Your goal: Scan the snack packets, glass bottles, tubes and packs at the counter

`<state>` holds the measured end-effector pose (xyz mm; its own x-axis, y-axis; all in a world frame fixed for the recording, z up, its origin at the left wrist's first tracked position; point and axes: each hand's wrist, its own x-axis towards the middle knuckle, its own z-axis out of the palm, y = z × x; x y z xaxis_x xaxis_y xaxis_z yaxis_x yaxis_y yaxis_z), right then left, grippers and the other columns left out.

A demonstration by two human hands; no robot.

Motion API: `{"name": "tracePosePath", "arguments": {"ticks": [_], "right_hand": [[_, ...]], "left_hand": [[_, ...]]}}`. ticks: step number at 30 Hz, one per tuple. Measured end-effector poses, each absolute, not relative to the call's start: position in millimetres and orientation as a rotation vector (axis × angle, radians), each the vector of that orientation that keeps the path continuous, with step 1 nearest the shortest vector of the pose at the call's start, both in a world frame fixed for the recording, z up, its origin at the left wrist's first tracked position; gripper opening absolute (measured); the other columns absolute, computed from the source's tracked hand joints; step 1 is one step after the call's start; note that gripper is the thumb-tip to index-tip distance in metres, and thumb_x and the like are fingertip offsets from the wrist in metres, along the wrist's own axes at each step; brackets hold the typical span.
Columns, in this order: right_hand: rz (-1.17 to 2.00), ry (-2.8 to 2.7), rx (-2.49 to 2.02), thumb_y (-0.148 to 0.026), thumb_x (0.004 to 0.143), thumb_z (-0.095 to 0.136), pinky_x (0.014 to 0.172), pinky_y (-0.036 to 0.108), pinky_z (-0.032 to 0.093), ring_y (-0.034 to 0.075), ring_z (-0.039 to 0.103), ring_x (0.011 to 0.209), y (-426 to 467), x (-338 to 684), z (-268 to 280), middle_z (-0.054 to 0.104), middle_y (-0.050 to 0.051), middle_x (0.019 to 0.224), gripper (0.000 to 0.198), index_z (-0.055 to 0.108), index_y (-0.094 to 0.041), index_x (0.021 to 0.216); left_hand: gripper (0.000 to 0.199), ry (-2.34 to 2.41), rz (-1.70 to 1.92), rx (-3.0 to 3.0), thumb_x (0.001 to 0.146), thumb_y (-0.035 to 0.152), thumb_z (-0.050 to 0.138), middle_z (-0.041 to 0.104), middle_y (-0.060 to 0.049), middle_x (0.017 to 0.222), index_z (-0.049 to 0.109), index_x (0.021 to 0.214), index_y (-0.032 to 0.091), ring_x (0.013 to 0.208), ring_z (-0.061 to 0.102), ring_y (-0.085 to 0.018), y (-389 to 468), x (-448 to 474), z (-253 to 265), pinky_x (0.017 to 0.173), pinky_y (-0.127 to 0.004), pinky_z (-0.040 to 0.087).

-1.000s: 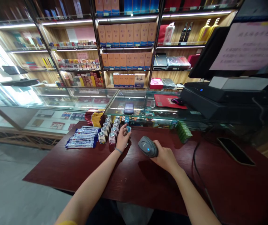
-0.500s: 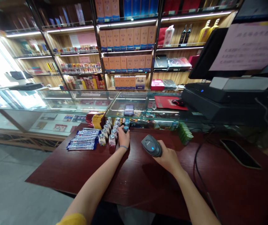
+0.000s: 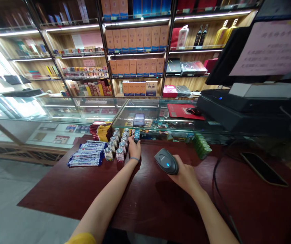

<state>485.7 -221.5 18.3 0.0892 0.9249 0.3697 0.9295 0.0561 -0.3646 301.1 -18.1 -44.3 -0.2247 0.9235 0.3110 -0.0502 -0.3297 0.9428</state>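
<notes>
My right hand [image 3: 186, 173] is wrapped round the handle of a dark grey barcode scanner [image 3: 166, 162], a blue light lit on its top, above the table. Reaching forward, my left hand [image 3: 134, 149] has its fingers closed round a small blue-topped container [image 3: 136, 136] at the end of a short row. Just left of that hand stand two rows of small jars with silvery lids [image 3: 120, 155]. Farther left lie several blue-and-white long packets [image 3: 86, 154], side by side. Behind the jars, red and yellow packets [image 3: 102, 131] stand in a row.
The dark red wooden table [image 3: 145, 203] meets a glass display counter [image 3: 150, 117]. Green cylindrical packs [image 3: 201, 145] stand at right, near a cable [image 3: 215, 179] and a phone [image 3: 264, 168]. A monitor [image 3: 227, 57] rises at the right. Stocked shelves [image 3: 137, 54] line the back wall.
The view has shifted slightly, so the jars and packets appear a little lower and farther left. Both hands keep their holds, and the scanner has moved slightly right.
</notes>
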Motion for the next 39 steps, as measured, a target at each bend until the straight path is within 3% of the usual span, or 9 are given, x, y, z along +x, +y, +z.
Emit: {"name": "tracePosePath", "arguments": {"ticks": [9, 18, 23, 29, 34, 39], "right_hand": [[0.058, -1.798, -1.828, -0.033, 0.078, 0.064, 0.057, 0.029, 0.041, 0.030, 0.074, 0.072, -222, 487, 17, 0.074, 0.001, 0.079, 0.039, 0.046, -0.028, 0.113], [0.021, -1.659, -1.916, -0.036, 0.078, 0.065, 0.057, 0.028, 0.039, 0.030, 0.074, 0.073, -219, 489, 23, 0.075, 0.000, 0.078, 0.036, 0.048, -0.029, 0.109], [0.088, -1.495, -1.961, -0.036, 0.077, 0.066, 0.060, 0.027, 0.042, 0.030, 0.074, 0.079, -219, 502, 30, 0.075, 0.001, 0.079, 0.035, 0.049, -0.027, 0.106], [0.044, -1.287, -2.008, -0.038, 0.079, 0.064, 0.063, 0.030, 0.044, 0.031, 0.073, 0.082, -225, 533, 40, 0.075, 0.005, 0.083, 0.032, 0.051, -0.026, 0.106], [-0.026, -1.101, -2.050, -0.040, 0.078, 0.064, 0.066, 0.034, 0.047, 0.033, 0.072, 0.087, -234, 564, 49, 0.074, 0.008, 0.088, 0.045, 0.053, -0.025, 0.119], [-0.001, -1.029, -1.952, -0.040, 0.079, 0.063, 0.068, 0.032, 0.049, 0.031, 0.072, 0.092, -247, 592, 54, 0.074, 0.006, 0.089, 0.037, 0.055, -0.027, 0.113]], "left_hand": [[0.049, 1.224, 1.487, 1.336, 0.081, 0.016, 0.068, 0.056, -0.013, 0.136, 0.044, 0.123, 0.025, 0.132, 0.051, -0.026, -20, 301, -41, 0.116, -0.047, 0.032], [0.069, 1.146, 1.646, 1.531, 0.077, 0.015, 0.073, 0.046, -0.014, 0.147, 0.041, 0.138, 0.021, 0.142, 0.041, -0.027, -23, 301, -35, 0.122, -0.044, 0.026], [0.059, 1.196, 1.790, 1.929, 0.085, 0.023, 0.067, 0.041, -0.020, 0.148, 0.043, 0.139, 0.015, 0.147, 0.031, -0.030, -32, 302, -31, 0.122, -0.051, 0.025], [0.040, 0.990, 1.735, 2.245, 0.090, 0.027, 0.064, 0.051, -0.016, 0.136, 0.056, 0.128, 0.020, 0.134, 0.046, -0.029, -48, 332, -21, 0.115, -0.052, 0.036], [0.040, 0.794, 1.542, 2.219, 0.090, 0.020, 0.060, 0.055, -0.013, 0.125, 0.054, 0.130, 0.021, 0.123, 0.052, -0.026, -55, 400, -11, 0.110, -0.047, 0.042], [0.047, 0.737, 1.329, 2.117, 0.086, 0.015, 0.063, 0.051, -0.012, 0.120, 0.055, 0.132, 0.021, 0.114, 0.055, -0.024, -56, 474, -11, 0.106, -0.045, 0.045]]}}
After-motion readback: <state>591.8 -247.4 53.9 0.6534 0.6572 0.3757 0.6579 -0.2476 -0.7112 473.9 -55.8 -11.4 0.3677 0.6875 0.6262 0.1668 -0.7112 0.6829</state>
